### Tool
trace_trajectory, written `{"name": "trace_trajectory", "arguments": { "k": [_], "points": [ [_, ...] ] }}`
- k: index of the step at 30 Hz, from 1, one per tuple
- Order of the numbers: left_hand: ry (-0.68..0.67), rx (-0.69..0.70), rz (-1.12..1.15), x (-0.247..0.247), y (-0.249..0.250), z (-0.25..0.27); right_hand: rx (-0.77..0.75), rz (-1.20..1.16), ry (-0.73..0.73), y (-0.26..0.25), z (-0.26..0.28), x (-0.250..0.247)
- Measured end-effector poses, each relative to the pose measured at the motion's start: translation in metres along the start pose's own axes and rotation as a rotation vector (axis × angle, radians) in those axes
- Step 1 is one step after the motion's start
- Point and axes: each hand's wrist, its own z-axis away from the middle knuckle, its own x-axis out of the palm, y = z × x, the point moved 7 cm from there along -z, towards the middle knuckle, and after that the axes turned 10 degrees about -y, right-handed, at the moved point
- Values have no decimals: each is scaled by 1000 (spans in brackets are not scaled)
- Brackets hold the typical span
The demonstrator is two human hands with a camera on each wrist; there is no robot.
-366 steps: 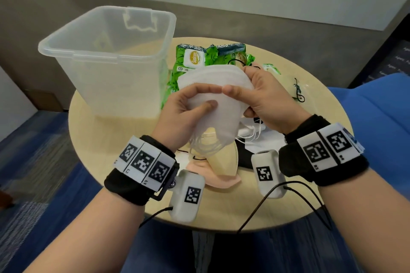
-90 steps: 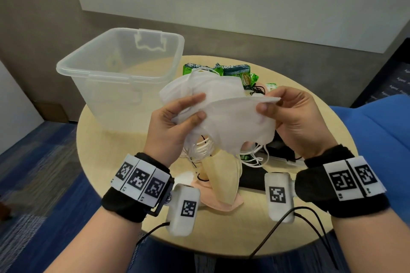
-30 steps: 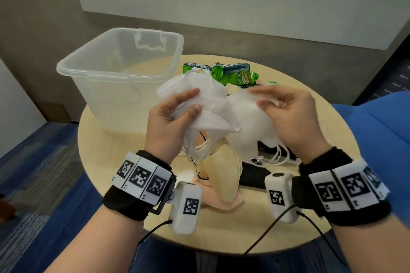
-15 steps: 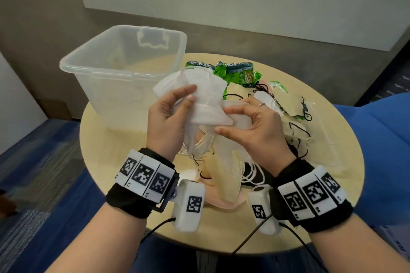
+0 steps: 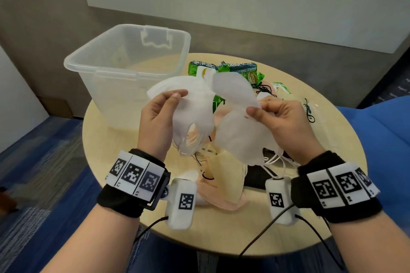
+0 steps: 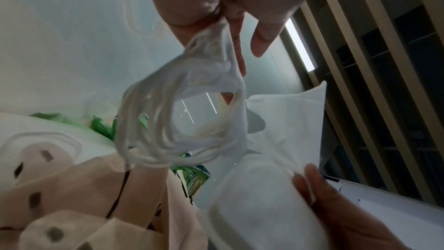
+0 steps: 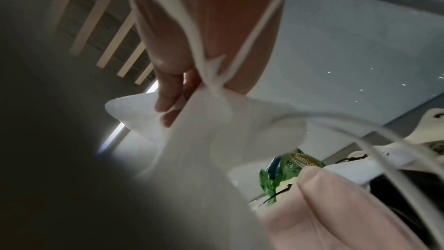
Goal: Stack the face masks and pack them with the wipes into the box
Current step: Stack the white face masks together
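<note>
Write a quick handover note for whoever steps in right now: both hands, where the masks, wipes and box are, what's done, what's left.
Left hand: holds the stack of white masks above the table.
Right hand: pinches a single white mask beside the stack, not yet on it.
Loose masks lie on the round table; the green wipes packs lie behind them, beside the clear box.
Done: part of the stack.
Left: add this mask and the loose ones, then put the stack and wipes into the box, which looks empty.
</note>
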Motion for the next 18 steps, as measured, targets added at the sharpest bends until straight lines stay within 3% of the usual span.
{"name": "trace_trajectory", "arguments": {
  "k": [6, 12, 14, 18],
  "points": [
    [1, -113, -144, 1, -12, 0, 129, -265, -221, 3, 0, 3],
    [87, -53, -308, -11, -5, -1, 203, -414, -397, -7, 11, 12],
    [24, -33, -232, -5, -1, 0, 222, -400, -422, -8, 12, 14],
    [-256, -26, -17, 24, 3, 4, 265, -311, -377, -4, 7, 16]
  ]
}}
